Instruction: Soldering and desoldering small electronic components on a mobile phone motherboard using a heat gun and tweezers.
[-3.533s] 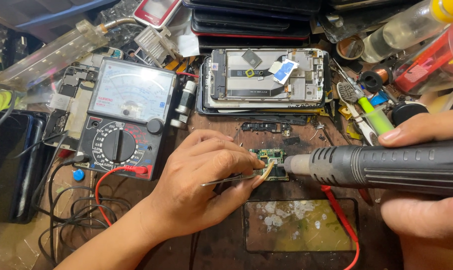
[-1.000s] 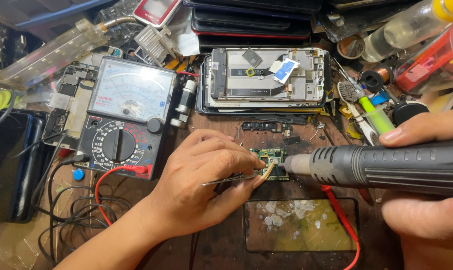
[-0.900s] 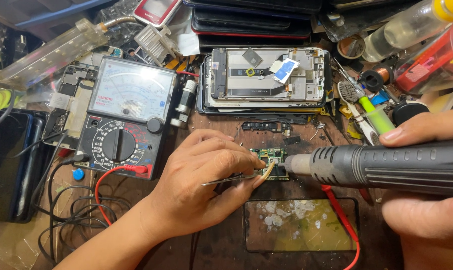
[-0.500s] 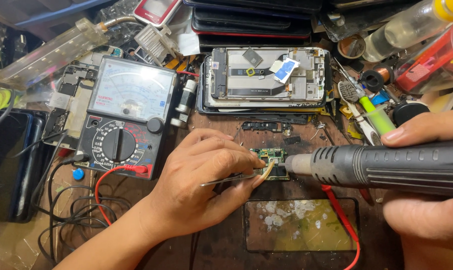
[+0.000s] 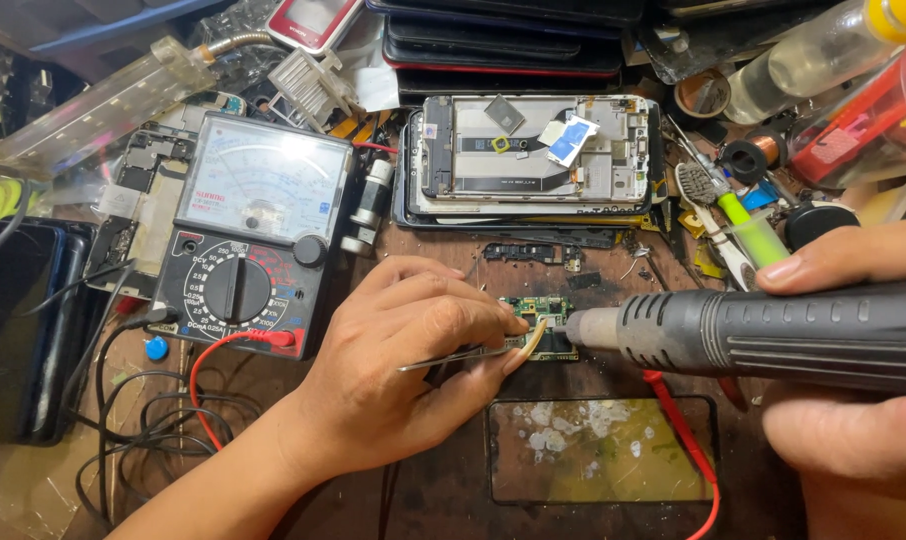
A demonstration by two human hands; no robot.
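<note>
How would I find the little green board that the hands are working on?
Start at the big meter with the round dial on the left, then move right past the left hand. The little green circuit board lies between its fingertips and the nozzle of the grey heat tool. It is far smaller than the opened phone above.

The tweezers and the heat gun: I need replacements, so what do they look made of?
The thin silver tweezers in the left hand look like bare metal, judging by the bright sheen. The dark grey ribbed heat gun looks like matt plastic with a dull metal nozzle.
</note>
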